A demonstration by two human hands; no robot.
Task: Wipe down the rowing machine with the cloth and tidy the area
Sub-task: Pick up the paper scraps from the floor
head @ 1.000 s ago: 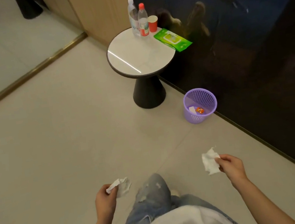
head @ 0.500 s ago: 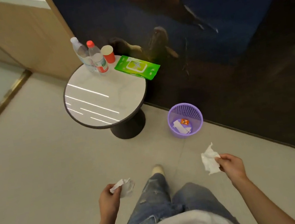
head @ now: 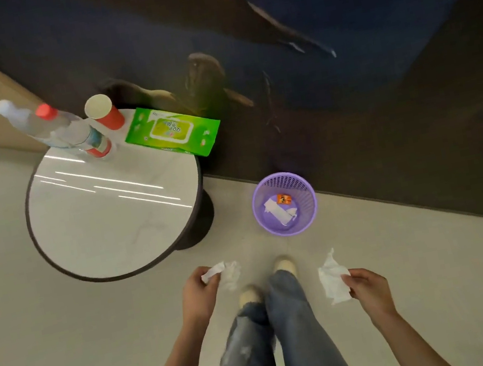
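Note:
My left hand pinches a crumpled white wipe in front of my legs. My right hand holds a second white wipe by its edge, hanging loose. A small purple mesh bin stands on the floor just ahead of my feet, between both hands, with a white wipe and an orange scrap inside. The rowing machine is not in view.
A round white side table on a dark base stands to the left of the bin, carrying two water bottles, a red paper cup and a green wet-wipe pack. A dark glossy wall runs behind. Pale floor tiles lie all around.
I have walked closer to the table and bin, which now lie just ahead of my feet. Both hands still hold their wipes in much the same pose.

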